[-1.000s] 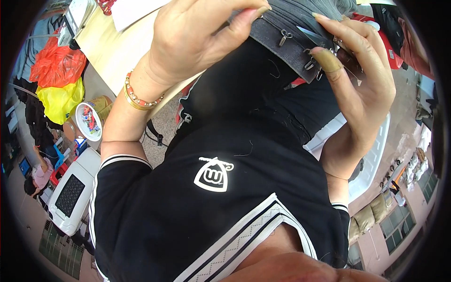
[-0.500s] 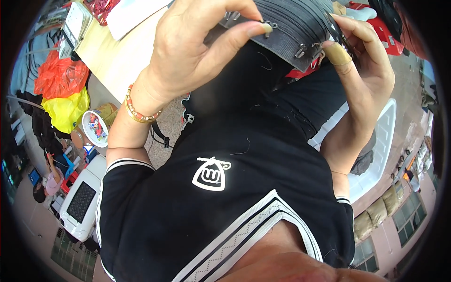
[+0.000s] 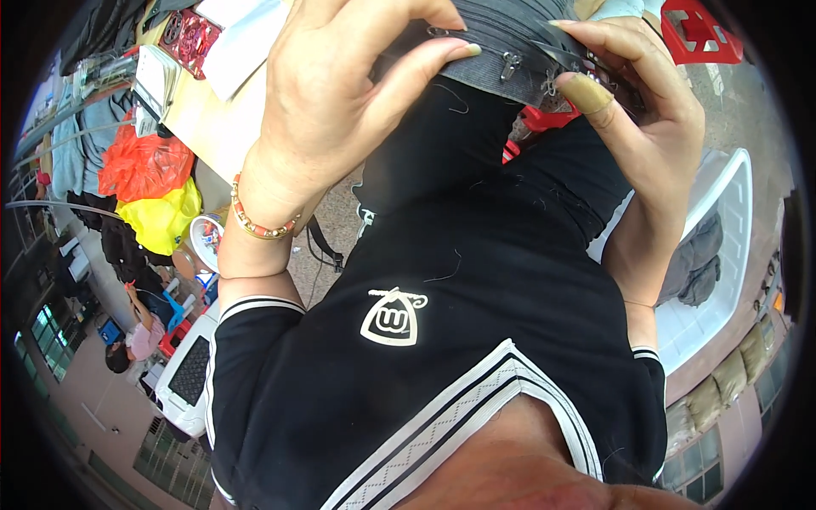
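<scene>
Counting two hands, we see our left hand (image 3: 327, 102), thumb and index slightly parted at the grey garment (image 3: 510, 21), top centre; whether they grip it, we cannot tell. Our right hand (image 3: 654, 102) curls around one bladed tool (image 3: 554, 56). Between them lies an open gap along the garment's edge, with at least two metal hooks (image 3: 510, 66). Farther out, one desk (image 3: 197, 119) edge slants across the upper left; floor (image 3: 739, 110) shows between one red plastic object (image 3: 701, 34), upper right, and one white bin (image 3: 739, 204), right.

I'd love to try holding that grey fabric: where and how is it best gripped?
Probably by the lower edge of its flat dark band, between the left hand and the metal hook, pinched from the body side: that stretch looks thin and bare and faces the person.
</scene>
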Motion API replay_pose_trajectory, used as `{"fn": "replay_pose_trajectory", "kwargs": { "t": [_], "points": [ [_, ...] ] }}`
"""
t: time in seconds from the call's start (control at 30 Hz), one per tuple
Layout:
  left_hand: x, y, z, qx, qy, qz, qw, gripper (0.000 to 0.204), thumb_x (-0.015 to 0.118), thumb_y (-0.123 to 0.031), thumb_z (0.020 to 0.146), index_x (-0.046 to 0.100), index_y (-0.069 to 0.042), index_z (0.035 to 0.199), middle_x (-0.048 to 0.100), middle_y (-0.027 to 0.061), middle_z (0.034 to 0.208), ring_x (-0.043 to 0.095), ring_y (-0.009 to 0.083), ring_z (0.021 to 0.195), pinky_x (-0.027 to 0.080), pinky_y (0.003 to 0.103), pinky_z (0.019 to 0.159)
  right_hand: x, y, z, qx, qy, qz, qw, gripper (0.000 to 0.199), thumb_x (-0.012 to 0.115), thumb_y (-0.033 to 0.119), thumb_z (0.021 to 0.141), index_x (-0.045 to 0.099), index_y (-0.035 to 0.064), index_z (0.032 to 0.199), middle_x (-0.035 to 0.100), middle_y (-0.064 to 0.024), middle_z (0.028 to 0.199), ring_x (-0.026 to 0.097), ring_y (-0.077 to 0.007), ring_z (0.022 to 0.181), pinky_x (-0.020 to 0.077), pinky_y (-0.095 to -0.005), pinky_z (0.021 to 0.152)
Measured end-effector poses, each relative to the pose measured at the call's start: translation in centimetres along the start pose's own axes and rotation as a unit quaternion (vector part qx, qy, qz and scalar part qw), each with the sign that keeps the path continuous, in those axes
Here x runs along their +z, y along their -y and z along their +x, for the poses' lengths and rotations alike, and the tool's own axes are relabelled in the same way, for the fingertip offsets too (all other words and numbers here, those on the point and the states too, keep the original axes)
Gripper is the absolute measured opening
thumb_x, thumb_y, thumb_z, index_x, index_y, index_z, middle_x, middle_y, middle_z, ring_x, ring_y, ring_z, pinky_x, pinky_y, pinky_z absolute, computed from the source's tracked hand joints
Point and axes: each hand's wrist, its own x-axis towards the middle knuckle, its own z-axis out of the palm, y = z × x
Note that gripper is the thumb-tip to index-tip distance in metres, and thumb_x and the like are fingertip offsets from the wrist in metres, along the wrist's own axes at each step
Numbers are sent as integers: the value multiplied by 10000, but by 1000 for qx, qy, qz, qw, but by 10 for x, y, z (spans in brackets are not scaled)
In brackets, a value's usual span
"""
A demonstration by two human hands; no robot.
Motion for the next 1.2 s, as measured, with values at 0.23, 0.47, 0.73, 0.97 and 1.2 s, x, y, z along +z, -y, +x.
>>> {"fn": "replay_pose_trajectory", "kwargs": {
  "t": [0.23,0.47,0.73,0.97,1.2],
  "points": [
    [-10,0,5,20,33,29,999,204,768,12,802,661,-24,971,645,76,918,619,180,769,500,269,651,0,18,0,38,-14,-60,997,339,796,15,767,680,-16,1084,589,-40,866,527,-97,747,389,-235,639],
    [-4,-2,8,19,24,45,999,192,758,25,807,664,-30,965,662,66,912,631,169,758,508,261,635,0,17,5,24,-6,-35,999,339,829,48,718,714,-3,1032,607,-60,856,542,-143,730,398,-261,628],
    [4,-1,-3,26,-16,9,999,242,767,67,776,659,-11,978,702,83,895,655,154,765,504,221,615,-3,32,2,84,-15,14,996,343,822,51,724,720,1,1048,625,-66,837,552,-149,733,410,-269,623],
    [8,3,0,41,-38,100,993,364,772,65,775,700,-27,1119,695,90,880,635,152,734,491,233,591,-2,32,-2,68,-6,-26,997,372,838,64,720,736,15,1074,624,-71,838,563,-146,709,408,-261,592],
    [14,-4,-17,-93,-93,-63,989,253,694,66,871,712,5,1115,658,88,986,596,65,686,485,186,576,2,30,9,-16,-15,-44,999,369,834,62,725,739,18,1079,623,-67,841,560,-144,707,409,-267,591]
  ]
}}
